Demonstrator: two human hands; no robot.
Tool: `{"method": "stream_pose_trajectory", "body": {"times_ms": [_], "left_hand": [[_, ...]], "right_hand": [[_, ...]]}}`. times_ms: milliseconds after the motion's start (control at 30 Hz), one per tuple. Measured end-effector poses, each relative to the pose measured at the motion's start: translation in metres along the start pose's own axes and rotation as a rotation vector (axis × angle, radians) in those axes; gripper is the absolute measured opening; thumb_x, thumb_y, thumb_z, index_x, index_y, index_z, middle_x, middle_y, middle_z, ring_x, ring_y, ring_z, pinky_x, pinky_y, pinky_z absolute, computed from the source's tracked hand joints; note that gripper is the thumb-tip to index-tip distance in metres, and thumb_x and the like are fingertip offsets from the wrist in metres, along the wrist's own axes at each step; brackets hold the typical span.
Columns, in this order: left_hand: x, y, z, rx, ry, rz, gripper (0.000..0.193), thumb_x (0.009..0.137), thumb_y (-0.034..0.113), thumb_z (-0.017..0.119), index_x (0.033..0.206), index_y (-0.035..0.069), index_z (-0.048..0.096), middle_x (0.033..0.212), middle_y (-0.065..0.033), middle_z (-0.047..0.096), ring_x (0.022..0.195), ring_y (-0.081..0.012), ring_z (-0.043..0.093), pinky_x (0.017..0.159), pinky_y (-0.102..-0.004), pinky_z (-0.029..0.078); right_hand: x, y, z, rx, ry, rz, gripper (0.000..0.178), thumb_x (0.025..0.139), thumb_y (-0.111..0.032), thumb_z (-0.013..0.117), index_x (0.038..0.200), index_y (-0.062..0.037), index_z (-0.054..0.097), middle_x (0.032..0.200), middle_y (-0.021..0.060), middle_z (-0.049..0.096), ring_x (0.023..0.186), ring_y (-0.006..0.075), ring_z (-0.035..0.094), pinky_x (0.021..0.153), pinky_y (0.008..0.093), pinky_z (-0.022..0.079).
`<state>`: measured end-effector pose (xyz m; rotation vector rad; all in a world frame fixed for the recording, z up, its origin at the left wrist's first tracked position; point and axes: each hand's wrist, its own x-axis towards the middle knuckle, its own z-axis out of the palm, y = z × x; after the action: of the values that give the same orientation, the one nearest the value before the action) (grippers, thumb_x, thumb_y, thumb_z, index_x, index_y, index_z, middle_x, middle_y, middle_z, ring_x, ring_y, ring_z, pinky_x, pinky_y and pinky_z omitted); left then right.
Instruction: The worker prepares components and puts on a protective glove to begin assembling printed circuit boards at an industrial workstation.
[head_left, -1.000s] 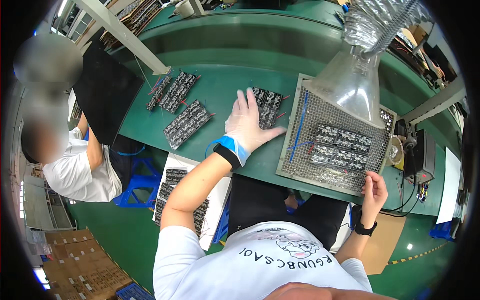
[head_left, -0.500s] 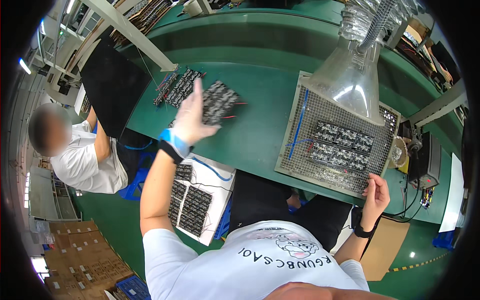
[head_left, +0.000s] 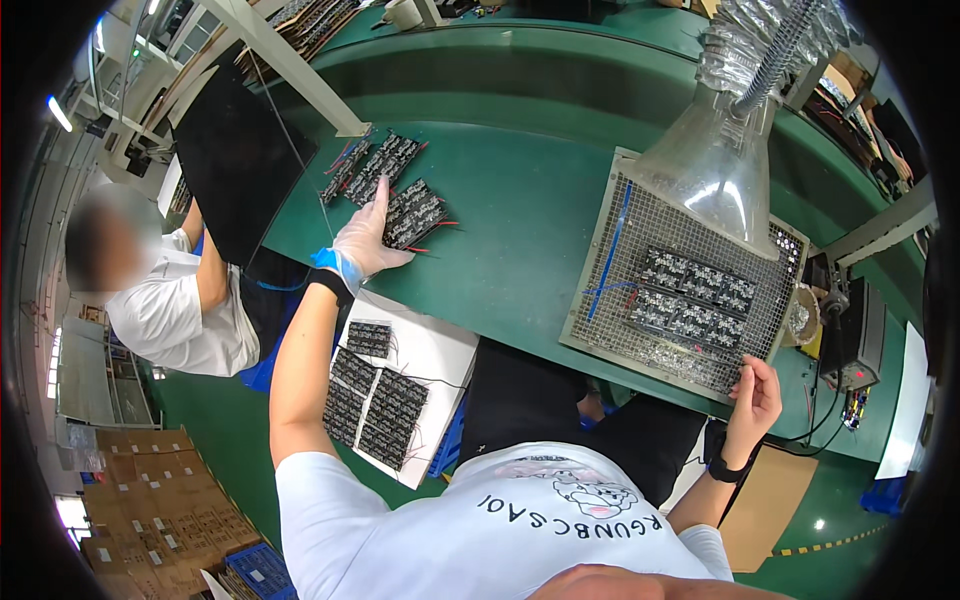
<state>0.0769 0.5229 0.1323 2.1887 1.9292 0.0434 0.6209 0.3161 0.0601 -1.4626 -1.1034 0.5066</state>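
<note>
My left hand (head_left: 368,243), in a thin whitish glove with a blue band at the wrist, rests against the left side of a black circuit board panel (head_left: 413,213) with red wires. Its index finger and thumb are stretched apart, and the panel lies on the green table. Just beyond is a second panel (head_left: 388,165), with a narrower wired board (head_left: 346,172) beside it. My bare right hand (head_left: 757,392) is at the near right corner of a grid-topped tray (head_left: 590,335). Its fingers are curled together; whatever they may hold is hidden. Circuit board panels (head_left: 690,298) lie on the grid.
A clear extraction hood (head_left: 715,165) hangs over the tray. To its right stand a small round container (head_left: 801,315) and a dark box device (head_left: 855,335) with cables. More panels (head_left: 392,418) lie on a white board at my left. Another person (head_left: 175,300) sits at far left beside a black sheet (head_left: 235,165).
My left hand has moved left and slightly nearer with the panel, which was blurred and now lies sharp beside the others. My right hand has stayed at the tray's corner.
</note>
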Motion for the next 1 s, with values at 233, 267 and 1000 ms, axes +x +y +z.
{"method": "stream_pose_trajectory", "body": {"times_ms": [233, 267, 1000], "left_hand": [[-0.003, 0.021, -0.01, 0.023, -0.073, -0.098, 0.125, 0.068, 0.026, 0.08, 0.156, 0.001, -0.005, 0.13, -0.0295, 0.054, 0.121, -0.0425, 0.053, 0.105, -0.038, 0.042], [-0.005, 0.025, -0.012, 0.006, -0.086, -0.141, 0.124, 0.068, 0.026, 0.079, 0.156, 0.001, -0.005, 0.128, -0.0288, 0.055, 0.12, -0.0426, 0.054, 0.104, -0.038, 0.043], [-0.198, -0.056, 0.13, -1.795, 1.023, -0.817, 0.03, 0.087, 0.04, 0.07, 0.098, 0.017, 0.055, 0.088, -0.0013, 0.057, 0.082, -0.0203, 0.056, 0.075, -0.0422, 0.051]], "right_hand": [[0.0, 0.002, 0.0, -0.003, 0.015, -0.023, 0.013, 0.097, -0.004, 0.061, 0.106, 0.0015, 0.067, 0.093, 0.0005, 0.059, 0.066, 0.0022, 0.05, 0.055, 0.0158, 0.039], [0.0, 0.002, 0.0, -0.004, 0.012, -0.019, 0.013, 0.097, -0.004, 0.061, 0.106, 0.0014, 0.067, 0.093, 0.0003, 0.059, 0.066, 0.0021, 0.05, 0.055, 0.0158, 0.039], [0.0, 0.005, -0.003, -0.068, -0.018, -0.022, 0.015, 0.098, -0.005, 0.059, 0.107, 0.0013, 0.068, 0.09, 0.0, 0.06, 0.065, 0.0025, 0.048, 0.055, 0.0165, 0.038]]}}
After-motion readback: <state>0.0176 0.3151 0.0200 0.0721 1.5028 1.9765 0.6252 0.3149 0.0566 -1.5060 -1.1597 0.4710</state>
